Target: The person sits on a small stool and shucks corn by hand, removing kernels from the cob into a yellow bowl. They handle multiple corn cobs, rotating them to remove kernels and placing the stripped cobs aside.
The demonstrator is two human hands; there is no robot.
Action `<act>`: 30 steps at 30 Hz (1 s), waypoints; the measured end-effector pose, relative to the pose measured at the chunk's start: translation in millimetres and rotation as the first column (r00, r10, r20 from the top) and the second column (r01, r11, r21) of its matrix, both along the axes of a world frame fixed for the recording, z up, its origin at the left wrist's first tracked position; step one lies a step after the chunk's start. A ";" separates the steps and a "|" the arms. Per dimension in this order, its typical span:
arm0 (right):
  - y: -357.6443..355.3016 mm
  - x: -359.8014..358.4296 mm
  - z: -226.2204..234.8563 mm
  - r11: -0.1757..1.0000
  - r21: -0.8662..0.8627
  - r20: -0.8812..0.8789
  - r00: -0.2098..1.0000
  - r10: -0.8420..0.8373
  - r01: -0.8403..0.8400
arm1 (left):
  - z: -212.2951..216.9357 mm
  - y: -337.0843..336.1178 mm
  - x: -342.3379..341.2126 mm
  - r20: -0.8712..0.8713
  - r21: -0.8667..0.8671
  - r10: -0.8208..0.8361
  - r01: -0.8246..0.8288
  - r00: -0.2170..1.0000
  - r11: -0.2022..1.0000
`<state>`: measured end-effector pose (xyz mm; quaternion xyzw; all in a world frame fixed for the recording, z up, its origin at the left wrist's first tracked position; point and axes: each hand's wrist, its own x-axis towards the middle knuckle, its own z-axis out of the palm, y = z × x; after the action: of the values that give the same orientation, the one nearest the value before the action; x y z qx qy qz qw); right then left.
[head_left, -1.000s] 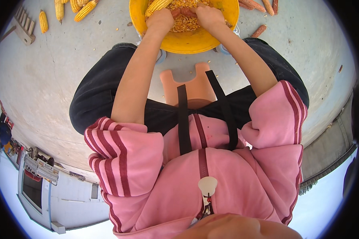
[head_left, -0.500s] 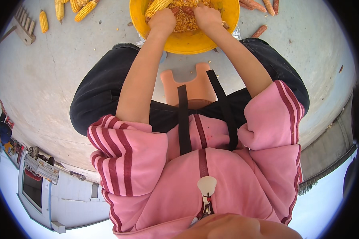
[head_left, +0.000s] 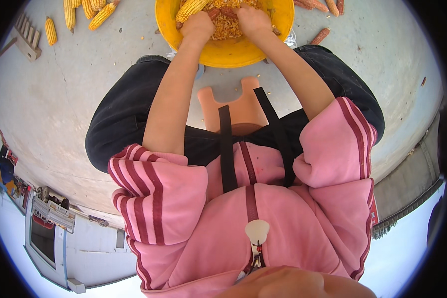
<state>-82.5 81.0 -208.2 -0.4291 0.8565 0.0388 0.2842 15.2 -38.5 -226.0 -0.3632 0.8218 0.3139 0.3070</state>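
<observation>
- Both hands work in the yellow basin (head_left: 233, 49): left hand (head_left: 197, 27) and right hand (head_left: 252, 20) close around one corn cob (head_left: 223, 14), seemingly mid-shelling.
- Next likely calls for twisting kernels off.

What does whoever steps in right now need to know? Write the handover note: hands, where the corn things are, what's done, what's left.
Left hand: closed around a yellow corn cob over the yellow basin.
Right hand: closed, pressed into the loose kernels; what it grips is hidden.
Done: kernels heaped in the basin; stripped reddish cobs lie on the concrete at upper right.
Left: unshelled yellow cobs wait at upper left, one more apart. A small wooden rack lies beside them.
</observation>
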 end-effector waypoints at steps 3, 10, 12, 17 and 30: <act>0.4 -3.8 1.0 1.000 -0.007 0.022 0.999 0.026 -0.026 | -10.1 -2.3 3.7 0.006 0.005 -0.009 0.009 1.000 1.000; 4.1 -12.8 -1.4 0.992 0.004 0.032 0.992 0.125 -0.125 | -8.5 -0.4 3.3 0.036 0.013 -0.033 0.032 0.999 0.999; 3.4 -13.3 1.1 0.992 0.020 0.040 0.991 0.125 -0.126 | -7.6 -0.8 4.6 0.033 0.022 -0.054 0.053 0.998 0.998; 1.6 -14.2 14.1 0.991 0.053 0.043 0.992 0.117 -0.120 | -1.3 -1.7 5.1 -0.003 0.071 -0.063 0.064 0.998 0.995; 9.2 -17.7 13.9 0.985 -0.101 -0.080 0.988 0.132 -0.139 | 17.9 -11.8 -0.6 -0.011 0.011 -0.167 0.167 0.986 0.986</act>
<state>-100.2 90.3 -194.3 -0.4993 0.8360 0.0279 0.2260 14.6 -50.4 -208.2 -0.2897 0.8490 0.2937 0.3302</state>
